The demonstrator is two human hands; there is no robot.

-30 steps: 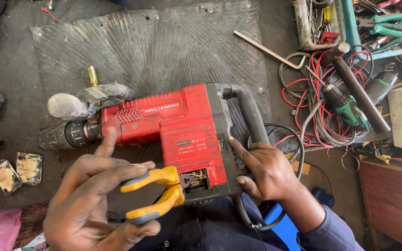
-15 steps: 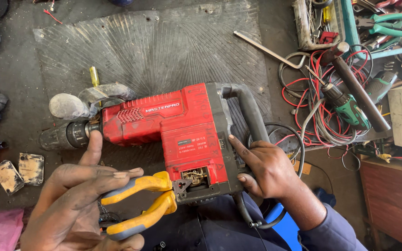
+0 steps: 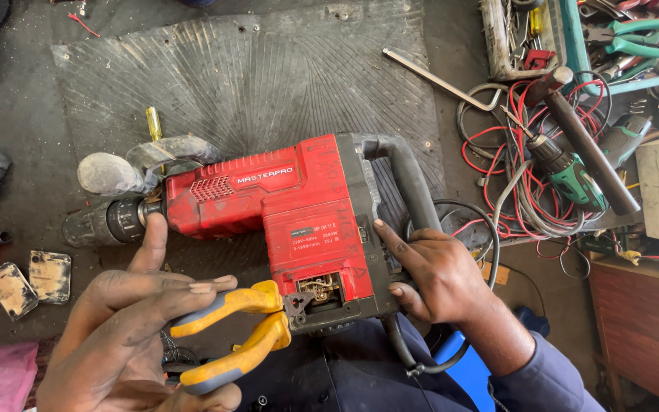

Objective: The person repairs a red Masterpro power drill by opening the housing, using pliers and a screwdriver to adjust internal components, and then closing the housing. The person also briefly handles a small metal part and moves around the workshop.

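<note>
L hand [image 3: 127, 328] w/ pliers [image 3: 242, 332] at red hammer drill [image 3: 284, 210], R hand [image 3: 436, 275] steadying.

1. Left hand [image 3: 127, 336]: low in the head view, palm down, fingers curled closed around two handles, index finger stretched straight forward.
2. Right hand [image 3: 436, 275]: fingers spread and pressed flat, thumb tucked under; wrist bent, dark blue sleeve on the forearm.

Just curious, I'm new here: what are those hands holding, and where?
Left hand grips pliers by the yellow handles; right hand steadies the red hammer drill at its rear.
</note>
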